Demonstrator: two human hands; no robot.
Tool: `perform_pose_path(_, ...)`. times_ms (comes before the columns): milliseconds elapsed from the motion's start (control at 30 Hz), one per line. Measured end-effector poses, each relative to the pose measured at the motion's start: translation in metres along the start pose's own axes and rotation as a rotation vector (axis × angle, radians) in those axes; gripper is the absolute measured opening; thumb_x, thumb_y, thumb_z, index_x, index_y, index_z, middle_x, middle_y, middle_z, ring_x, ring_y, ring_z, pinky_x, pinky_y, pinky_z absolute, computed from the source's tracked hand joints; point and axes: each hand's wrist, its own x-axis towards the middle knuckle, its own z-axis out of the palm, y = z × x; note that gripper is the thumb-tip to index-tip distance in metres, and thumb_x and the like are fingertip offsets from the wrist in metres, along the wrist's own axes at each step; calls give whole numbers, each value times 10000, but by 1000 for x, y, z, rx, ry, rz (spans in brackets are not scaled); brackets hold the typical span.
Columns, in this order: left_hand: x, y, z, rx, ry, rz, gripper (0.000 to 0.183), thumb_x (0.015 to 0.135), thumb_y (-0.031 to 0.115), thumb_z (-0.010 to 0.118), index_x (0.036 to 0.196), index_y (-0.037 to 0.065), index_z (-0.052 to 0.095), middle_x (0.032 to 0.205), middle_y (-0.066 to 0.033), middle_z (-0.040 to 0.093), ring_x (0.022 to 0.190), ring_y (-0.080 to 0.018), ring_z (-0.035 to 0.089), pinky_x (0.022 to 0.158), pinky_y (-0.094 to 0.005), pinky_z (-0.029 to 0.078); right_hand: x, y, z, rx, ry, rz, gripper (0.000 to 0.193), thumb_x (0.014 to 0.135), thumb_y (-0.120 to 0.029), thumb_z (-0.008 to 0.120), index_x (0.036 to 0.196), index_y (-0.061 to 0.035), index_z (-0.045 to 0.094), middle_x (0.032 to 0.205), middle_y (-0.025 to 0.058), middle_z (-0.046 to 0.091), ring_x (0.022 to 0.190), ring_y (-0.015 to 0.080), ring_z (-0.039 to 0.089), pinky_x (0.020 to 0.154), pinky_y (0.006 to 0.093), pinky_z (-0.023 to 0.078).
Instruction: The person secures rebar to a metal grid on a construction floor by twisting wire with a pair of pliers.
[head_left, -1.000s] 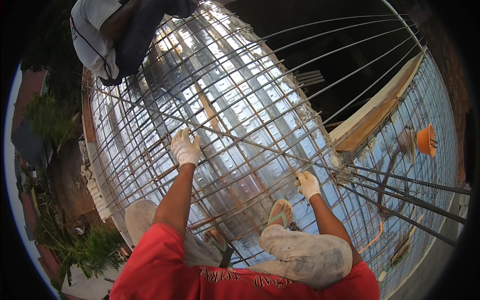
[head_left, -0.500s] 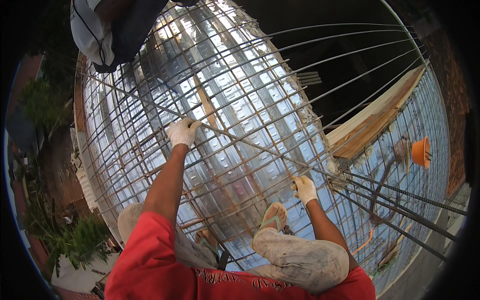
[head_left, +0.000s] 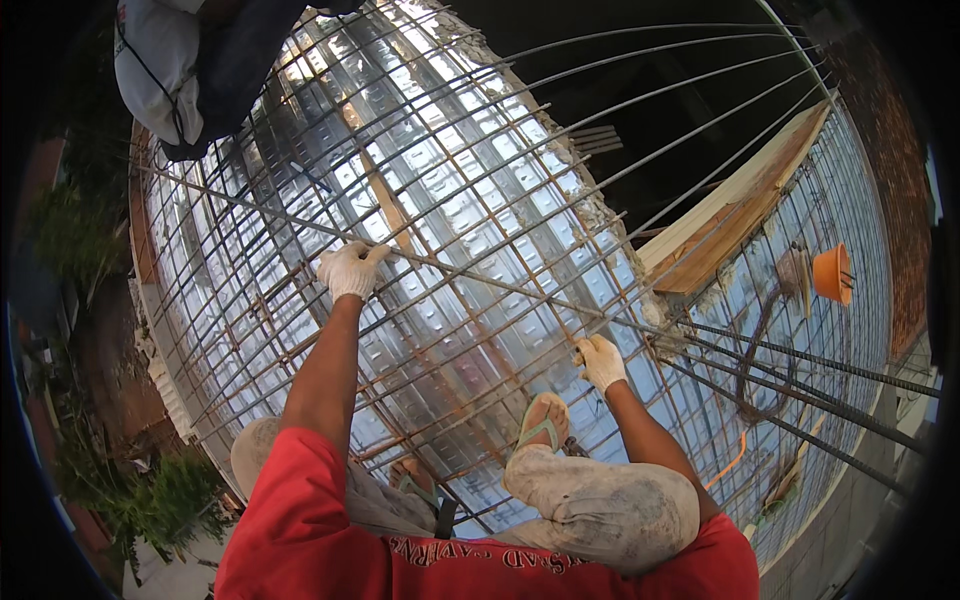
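My left hand [head_left: 350, 270], in a white knit work glove, is closed on a long steel rebar [head_left: 470, 275]. This bar runs diagonally over the rebar grid [head_left: 300, 335], from the upper left down to the right. Lower and to the right, just below the same bar, my right hand [head_left: 601, 363] is in a matching glove stained yellow at the fingers. Its fingers are curled in beside the grid bars; what they hold is too small to make out. Beneath the grid lies shiny ribbed metal decking [head_left: 455, 385], where my sandalled feet rest.
At the upper left stands another person [head_left: 165, 70]. Beyond the decking's broken concrete edge is a dark opening crossed by long bars, with a wooden board [head_left: 735, 215] beside it. An orange bucket [head_left: 831, 275] sits on the right-hand grid. Thick ribbed bars [head_left: 815, 400] jut rightward.
The scene has shifted slightly up and left in the view. My right hand is a little closer to the diagonal rebar. The left hand stays on it.
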Motion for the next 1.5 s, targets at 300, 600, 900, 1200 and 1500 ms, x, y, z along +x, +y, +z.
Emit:
perform_pose_path(300, -6, 7, -8, 33, -52, 6, 591, 852, 703, 710, 1041, 165, 864, 1009, -132, 812, 1174, -377, 579, 1084, -510, 395, -5, -5, -2, -17, 6, -2, 293, 1065, -276, 611, 1014, 6, 673, 790, 87, 707, 657, 159, 644, 538, 330, 517)
perform_pose_path(600, -6, 16, -14, 58, -104, -6, 614, 871, 734, 677, 1070, 182, 856, 1080, -139, 807, 1234, -373, 572, 1101, -496, 396, -6, -7, -5, -2, 5, 31, 317, 1074, -301, 626, 1021, 7, 681, 805, 94, 720, 654, 157, 651, 557, 315, 515)
perform_pose_path(900, 7, 1, -6, 39, -92, -43, 672, 815, 771, 701, 1102, 185, 858, 1101, -166, 802, 1253, -391, 572, 1117, -505, 384, 0, -1, -2, 14, -5, -11, 324, 1075, -296, 622, 976, 7, 679, 766, 89, 714, 614, 155, 644, 552, 326, 515)
perform_pose_path(1200, -4, 11, -9, 65, -50, -11, 629, 838, 732, 695, 1067, 170, 862, 1090, -118, 815, 1231, -396, 576, 1102, -511, 403, 7, 10, -3, -34, 12, -29, 349, 1071, -319, 610, 941, -1, 669, 758, 97, 736, 572, 171, 641, 569, 349, 519)
perform_pose_path(1500, -1, 3, 5, 119, 14, 69, 559, 889, 692, 671, 1082, 201, 857, 1117, -68, 813, 1130, -421, 631, 1039, -539, 437, 13, 14, -3, -4, 4, -11, 329, 1057, -310, 612, 947, -9, 683, 759, 98, 741, 566, 178, 640, 568, 366, 518)
